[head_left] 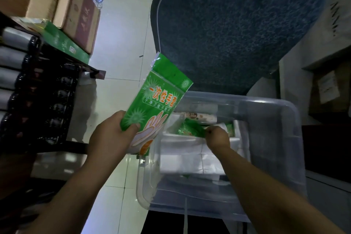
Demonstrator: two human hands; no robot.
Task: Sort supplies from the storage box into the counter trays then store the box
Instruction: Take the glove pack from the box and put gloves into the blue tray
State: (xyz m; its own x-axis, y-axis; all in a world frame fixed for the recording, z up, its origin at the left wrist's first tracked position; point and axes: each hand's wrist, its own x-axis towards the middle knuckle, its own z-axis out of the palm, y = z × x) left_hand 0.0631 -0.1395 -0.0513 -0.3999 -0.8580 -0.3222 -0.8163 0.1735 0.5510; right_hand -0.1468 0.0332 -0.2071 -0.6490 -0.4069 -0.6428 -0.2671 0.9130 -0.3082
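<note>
While the left hand holds a green glove packet above the tiled floor, its grip is closed on the packet's lower end, thumb on the printed face. Just to its right, the right hand reaches into the clear storage box and pinches a second green packet — that one lies among white wrapped supplies inside the box. Behind it lies a light printed roll. Beyond the box stands a blue upholstered chair; far left — cardboard boxes on a dark shelf.
</note>
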